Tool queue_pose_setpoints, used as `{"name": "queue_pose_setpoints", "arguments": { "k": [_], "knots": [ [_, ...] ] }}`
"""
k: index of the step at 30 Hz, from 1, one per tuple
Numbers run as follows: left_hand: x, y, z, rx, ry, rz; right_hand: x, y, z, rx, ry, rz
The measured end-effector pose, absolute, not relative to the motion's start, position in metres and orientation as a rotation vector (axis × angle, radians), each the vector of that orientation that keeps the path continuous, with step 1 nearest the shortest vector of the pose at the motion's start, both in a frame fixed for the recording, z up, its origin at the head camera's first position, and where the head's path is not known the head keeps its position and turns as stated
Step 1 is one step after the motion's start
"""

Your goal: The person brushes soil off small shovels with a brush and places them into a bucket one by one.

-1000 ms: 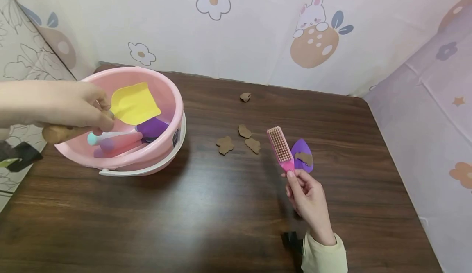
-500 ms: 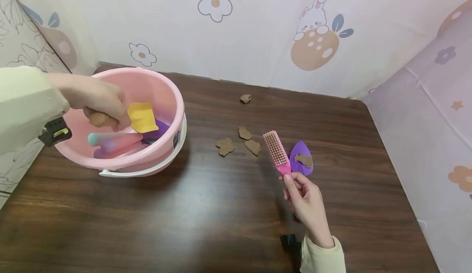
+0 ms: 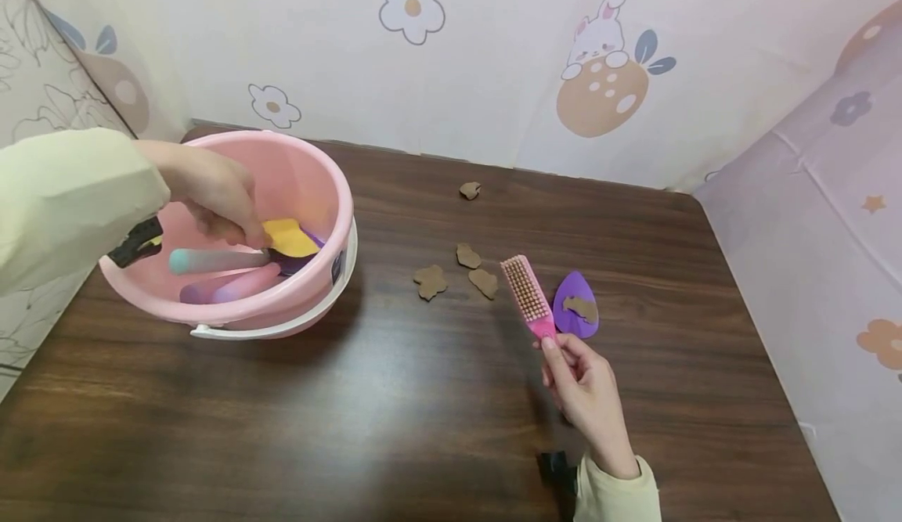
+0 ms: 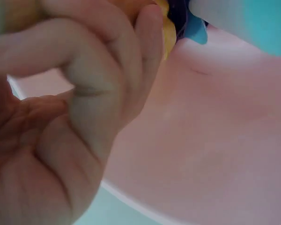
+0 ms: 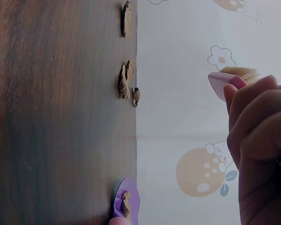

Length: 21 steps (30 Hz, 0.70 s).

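Observation:
In the head view my left hand point(image 3: 218, 193) reaches down into a pink bucket point(image 3: 303, 162). Its fingers grip the wooden handle of a yellow spatula point(image 3: 287, 239), whose head lies low in the bucket. The left wrist view shows those curled fingers point(image 4: 98, 70) close up, with a sliver of yellow beyond. My right hand point(image 3: 585, 385) pinches the handle of a pink brush point(image 3: 524, 291) above the table, bristles showing. Just beyond that hand, a purple pointed blade point(image 3: 576, 303) with a brown flake on it lies on the table.
Several thin brown flakes point(image 3: 430, 281) are scattered across the mid-table. Tools with pastel handles point(image 3: 218, 261) lean inside the bucket. A white bucket handle point(image 3: 282, 330) hangs along its front. Printed cloth walls point(image 3: 493, 76) stand behind and at the right.
My left hand has moved right and down into the bucket, lowering the yellow spatula among the other tools. The right hand and brush have shifted only slightly left and down.

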<state>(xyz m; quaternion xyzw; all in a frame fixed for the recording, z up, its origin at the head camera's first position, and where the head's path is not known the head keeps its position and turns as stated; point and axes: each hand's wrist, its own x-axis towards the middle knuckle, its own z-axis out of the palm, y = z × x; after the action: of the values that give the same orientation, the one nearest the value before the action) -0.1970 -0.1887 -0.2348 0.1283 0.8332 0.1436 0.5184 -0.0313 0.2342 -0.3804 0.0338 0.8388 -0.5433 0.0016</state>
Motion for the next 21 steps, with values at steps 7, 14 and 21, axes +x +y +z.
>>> {"name": "queue_pose_setpoints", "arguments": {
  "k": [7, 14, 21],
  "knots": [
    [-0.193, -0.186, -0.234, 0.289, 2.019, 0.344, -0.030, 0.236, -0.381, 0.077, 2.639, -1.684],
    [-0.184, -0.183, -0.226, 0.333, 2.275, 0.222, -0.029, 0.239, -0.379, 0.073, 2.638, -1.678],
    [-0.140, -0.147, -0.216, 0.528, 2.853, 0.236, -0.026, 0.246, -0.380, 0.117, 2.641, -1.676]
  ]
}}
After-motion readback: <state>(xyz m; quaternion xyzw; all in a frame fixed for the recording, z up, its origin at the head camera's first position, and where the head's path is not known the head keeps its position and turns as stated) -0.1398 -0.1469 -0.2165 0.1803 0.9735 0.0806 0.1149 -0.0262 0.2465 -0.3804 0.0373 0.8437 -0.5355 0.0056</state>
